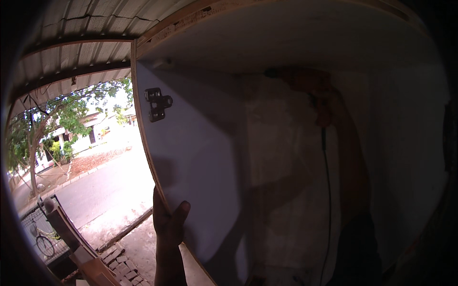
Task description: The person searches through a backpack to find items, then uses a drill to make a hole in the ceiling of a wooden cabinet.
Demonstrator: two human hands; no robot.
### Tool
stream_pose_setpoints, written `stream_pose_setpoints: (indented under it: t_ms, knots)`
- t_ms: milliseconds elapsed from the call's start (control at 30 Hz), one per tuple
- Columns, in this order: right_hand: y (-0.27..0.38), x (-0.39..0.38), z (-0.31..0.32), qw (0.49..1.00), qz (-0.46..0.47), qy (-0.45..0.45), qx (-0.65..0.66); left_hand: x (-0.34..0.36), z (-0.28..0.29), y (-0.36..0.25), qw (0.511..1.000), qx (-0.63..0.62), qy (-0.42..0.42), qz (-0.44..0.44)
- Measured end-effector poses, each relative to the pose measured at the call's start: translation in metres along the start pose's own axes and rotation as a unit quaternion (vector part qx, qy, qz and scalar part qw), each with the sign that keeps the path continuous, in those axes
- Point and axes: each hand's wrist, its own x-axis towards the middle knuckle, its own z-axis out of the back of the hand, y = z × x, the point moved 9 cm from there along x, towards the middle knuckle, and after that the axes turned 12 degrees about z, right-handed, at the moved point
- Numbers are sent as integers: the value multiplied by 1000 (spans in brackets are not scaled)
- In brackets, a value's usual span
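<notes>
My right hand (330, 101) is wrapped round the handle of a reddish power drill (303, 79), raised high inside a cabinet. The drill points left, its dark chuck close under the top panel (267, 38); deep shadow hides the bit and what it touches. A dark cord (328, 190) hangs from the handle. Lower left, my left hand (169, 219) grips the front edge of the cabinet's pale side panel (195, 157), thumb on the inner face, fingers mostly hidden outside. Above that hand, a dark metal cabinet hinge (157, 104) is fixed near the panel's edge.
The back panel (281, 157) and right side wall (405, 157) enclose my right arm. Outside on the left are a corrugated roof (71, 52), a bright road (105, 181), a tree (36, 138), stacked bricks (121, 267) and a bicycle (44, 242) by a fence.
</notes>
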Motion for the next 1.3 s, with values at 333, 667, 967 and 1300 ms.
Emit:
stream_pose_setpoints:
  t_ms: [333,667,967,1300]
  knots:
    - [-10,11,9,999,-25,27,-28,0,-1,-2,1000,-9,4,-7]
    - [-42,26,19,997,-27,32,-66,2,5,-1,998,38,7,-53]
    - [-55,28,17,993,-76,81,-43,11,7,3,999,17,16,-25]
    - [-73,32,27,994,-112,-7,-12,13,9,8,999,-1,19,-30]
